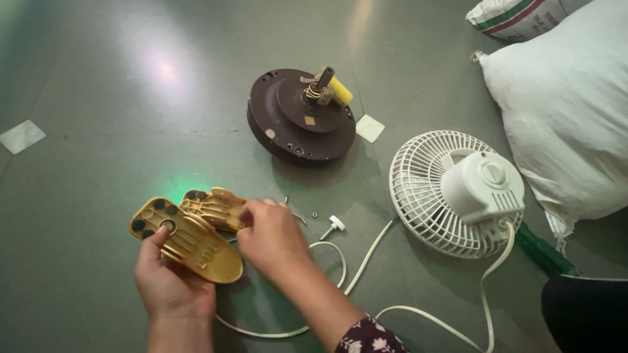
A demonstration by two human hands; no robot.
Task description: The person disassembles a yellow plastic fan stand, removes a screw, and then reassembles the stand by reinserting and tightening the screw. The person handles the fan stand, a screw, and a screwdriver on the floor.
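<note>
My left hand (171, 281) holds a yellowish plastic base piece (186, 240) by its near edge, underside up, with dark round pads showing. A second matching yellow piece (212, 207) lies behind it, and my right hand (271, 235) grips its right end. A small white knob screw (333, 225) and a tiny nut (314, 214) lie on the floor just right of my right hand. A small white table fan (458, 193) lies face down to the right, and its white cord (366, 255) loops across the floor under my right arm.
A dark brown round ceiling fan motor (301, 117) with a yellow part on top sits further back. A large white sack (562, 111) lies at the right, with a green stick (543, 252) below it and a dark object (585, 314) at the bottom right corner. The floor is grey-green tile.
</note>
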